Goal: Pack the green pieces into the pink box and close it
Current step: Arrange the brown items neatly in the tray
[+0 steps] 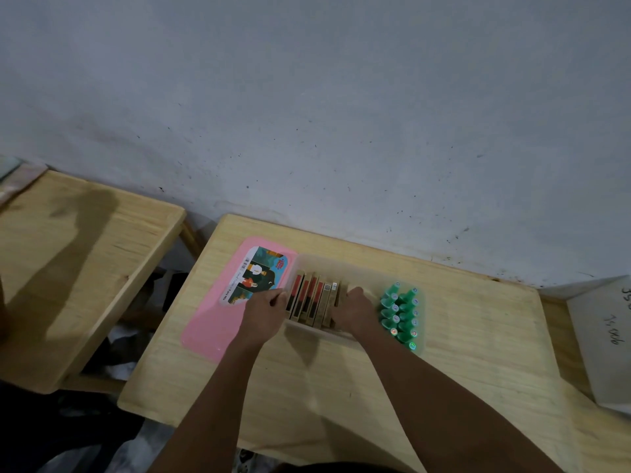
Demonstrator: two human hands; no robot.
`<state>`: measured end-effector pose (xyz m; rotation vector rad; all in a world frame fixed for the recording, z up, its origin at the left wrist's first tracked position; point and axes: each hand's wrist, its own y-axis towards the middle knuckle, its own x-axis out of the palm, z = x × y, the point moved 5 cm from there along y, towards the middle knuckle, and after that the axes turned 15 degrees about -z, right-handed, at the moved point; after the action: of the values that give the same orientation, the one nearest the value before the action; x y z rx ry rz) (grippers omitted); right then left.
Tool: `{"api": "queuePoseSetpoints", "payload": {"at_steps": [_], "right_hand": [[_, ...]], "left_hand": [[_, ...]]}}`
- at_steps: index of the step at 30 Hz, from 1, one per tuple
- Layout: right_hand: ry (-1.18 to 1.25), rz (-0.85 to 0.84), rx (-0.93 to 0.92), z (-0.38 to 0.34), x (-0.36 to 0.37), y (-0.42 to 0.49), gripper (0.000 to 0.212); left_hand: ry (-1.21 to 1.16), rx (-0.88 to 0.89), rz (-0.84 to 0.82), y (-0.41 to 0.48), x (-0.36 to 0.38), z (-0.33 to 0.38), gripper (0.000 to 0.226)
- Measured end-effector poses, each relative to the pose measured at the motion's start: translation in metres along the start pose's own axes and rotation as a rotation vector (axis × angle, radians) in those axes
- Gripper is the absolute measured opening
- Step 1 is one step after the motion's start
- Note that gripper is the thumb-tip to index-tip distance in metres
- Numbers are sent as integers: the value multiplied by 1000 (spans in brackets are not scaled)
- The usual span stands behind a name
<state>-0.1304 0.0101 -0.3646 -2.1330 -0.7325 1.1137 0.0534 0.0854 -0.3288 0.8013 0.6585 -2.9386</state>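
A translucent box (345,265) stands open on the wooden table (478,339). Its pink lid (210,326), with a picture sticker, lies flat just left of it. Several green pieces (402,315) with round stickers on their ends are packed upright in the box's right end. A row of flat tan-and-red small boxes (312,302) stands on edge in the rest of the box. My left hand (263,314) presses the row's left end. My right hand (353,310) presses its right end, beside the green pieces.
A second wooden table (68,268) stands to the left across a gap with dark clutter below. A white board with handwriting (604,339) leans at the right edge. A grey wall runs right behind the table.
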Motion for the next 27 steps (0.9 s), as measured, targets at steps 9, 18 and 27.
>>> {"api": "queuePoseSetpoints", "payload": {"at_steps": [9,18,27], "right_hand": [[89,26,-1,1,-4,-5,41],[1069,-219,-96,4,-7,-50,33],[1234,-297,-151,2,-5,-55,32]], "left_hand": [[-22,-34,16,2,2,-4,29],[-38,-17,42,2,2,-3,30],[-55,-20,31,-1,2,-1,27]]}}
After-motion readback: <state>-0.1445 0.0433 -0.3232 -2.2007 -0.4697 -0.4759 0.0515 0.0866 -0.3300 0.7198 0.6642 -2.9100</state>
